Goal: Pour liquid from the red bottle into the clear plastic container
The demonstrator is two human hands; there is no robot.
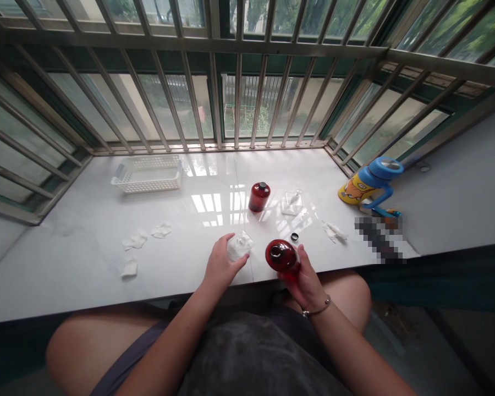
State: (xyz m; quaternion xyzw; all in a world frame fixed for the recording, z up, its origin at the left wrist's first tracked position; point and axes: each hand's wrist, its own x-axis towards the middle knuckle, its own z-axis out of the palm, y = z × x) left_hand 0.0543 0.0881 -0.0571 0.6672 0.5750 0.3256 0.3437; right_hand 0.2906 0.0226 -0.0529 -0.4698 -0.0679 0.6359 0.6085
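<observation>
My left hand (223, 261) grips a clear, square-looking bottle (240, 245) at the table's front edge, fingers on its far side and thumb on its near side. My right hand (303, 279) is wrapped round a dark red see-through bottle (279, 255), which tilts with its uncapped neck toward me. A small black ring-like cap (294, 237) lies just beyond that bottle. Farther back stands a second red bottle (259, 198) with a black cap on. To its right is another clear square item (291, 202), its details lost in the glare.
A white perforated basket (148, 175) sits at the back left. Crumpled white tissues (135, 240) lie on the left, with another tissue (335, 232) on the right. A blue and yellow flask (369, 181) stands at right, near a blurred-out dark object (379, 239). Metal bars (239, 99) close off the back.
</observation>
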